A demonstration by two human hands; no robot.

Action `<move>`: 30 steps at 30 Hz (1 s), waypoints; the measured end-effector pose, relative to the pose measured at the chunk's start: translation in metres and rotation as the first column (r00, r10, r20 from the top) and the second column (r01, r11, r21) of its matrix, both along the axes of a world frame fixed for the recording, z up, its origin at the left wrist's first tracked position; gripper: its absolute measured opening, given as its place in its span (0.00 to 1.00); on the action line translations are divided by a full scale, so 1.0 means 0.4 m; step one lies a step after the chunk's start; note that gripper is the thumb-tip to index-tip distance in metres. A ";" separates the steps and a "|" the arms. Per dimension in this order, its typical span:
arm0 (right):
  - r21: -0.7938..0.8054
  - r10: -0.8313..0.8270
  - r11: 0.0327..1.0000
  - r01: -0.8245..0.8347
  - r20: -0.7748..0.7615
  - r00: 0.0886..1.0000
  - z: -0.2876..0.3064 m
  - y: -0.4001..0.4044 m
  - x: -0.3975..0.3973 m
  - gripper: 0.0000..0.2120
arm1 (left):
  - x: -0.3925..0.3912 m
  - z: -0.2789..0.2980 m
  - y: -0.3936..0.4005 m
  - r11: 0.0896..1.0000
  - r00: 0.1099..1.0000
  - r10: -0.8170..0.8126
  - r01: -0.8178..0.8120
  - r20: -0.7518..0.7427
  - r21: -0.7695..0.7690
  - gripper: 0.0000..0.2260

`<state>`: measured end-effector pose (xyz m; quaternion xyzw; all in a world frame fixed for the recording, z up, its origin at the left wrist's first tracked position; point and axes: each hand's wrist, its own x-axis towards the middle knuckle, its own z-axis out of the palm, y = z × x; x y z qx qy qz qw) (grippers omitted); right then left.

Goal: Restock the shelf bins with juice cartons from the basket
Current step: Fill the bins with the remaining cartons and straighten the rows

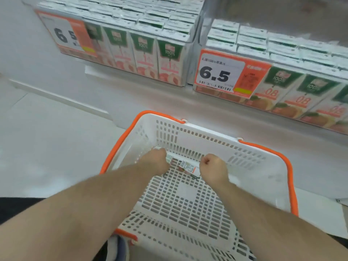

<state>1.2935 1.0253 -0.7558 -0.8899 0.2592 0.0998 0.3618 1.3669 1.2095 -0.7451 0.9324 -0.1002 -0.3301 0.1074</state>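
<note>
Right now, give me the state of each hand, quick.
Left hand: curled around a juice carton at the far wall of the basket.
Right hand: gripping a second carton lying on the basket floor.

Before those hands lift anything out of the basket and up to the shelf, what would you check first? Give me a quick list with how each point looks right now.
1. Left hand holds a juice carton: ok, fingers curled round its end.
2. Right hand holds the other small carton: ok, though the grip is mostly hidden.
3. White slotted plastic basket with orange handles sits steady: ok, resting below the shelf.
4. More cartons left in the basket: cannot tell beyond these two; the rest of the floor looks bare.
5. Space in the clear left shelf bin: not ok, rows look full.
6. Space in the right shelf bin: cannot tell, partly out of frame.
</note>
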 end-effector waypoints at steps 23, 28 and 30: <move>0.332 -0.166 0.892 0.306 -0.389 0.906 -0.177 -0.022 0.001 0.17 | -0.033 -0.191 0.014 0.621 0.716 0.680 -0.676 -0.155 -0.398 0.09; 0.605 -0.328 0.593 0.531 -0.421 0.846 -0.028 -0.057 -0.048 0.17 | -0.012 -0.052 0.024 0.473 0.671 0.667 -0.717 -0.323 -0.513 0.07; 0.715 -0.355 0.447 0.537 -0.410 0.841 0.041 -0.062 -0.065 0.12 | -0.009 0.024 0.033 0.433 0.672 0.616 -0.725 -0.412 -0.536 0.09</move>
